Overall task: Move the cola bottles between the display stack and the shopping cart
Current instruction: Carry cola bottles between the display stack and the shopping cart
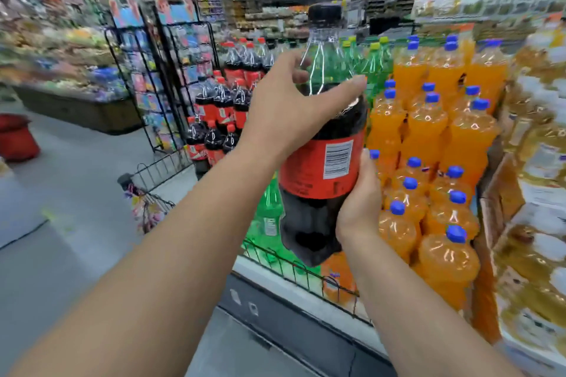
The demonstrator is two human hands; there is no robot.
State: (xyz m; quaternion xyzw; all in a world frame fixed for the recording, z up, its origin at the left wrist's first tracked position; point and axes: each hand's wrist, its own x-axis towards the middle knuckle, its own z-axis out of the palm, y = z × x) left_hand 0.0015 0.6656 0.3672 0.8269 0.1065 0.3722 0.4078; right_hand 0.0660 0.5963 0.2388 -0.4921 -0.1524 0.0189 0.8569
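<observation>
While left hand and right hand grasp it, the cola bottle points cap-up.

Single head-worn wide-angle view, facing forward and down, close over both forearms, bottle display near ahead

Left hand and right hand gripping cola bottle, orange soda bottles beside

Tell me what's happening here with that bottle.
A person holds one large cola bottle in the air with both hands. The left hand grips its shoulder below the neck; the right hand wraps its lower side. Stacked cola bottles stand behind on the left, orange soda bottles on the right.
</observation>
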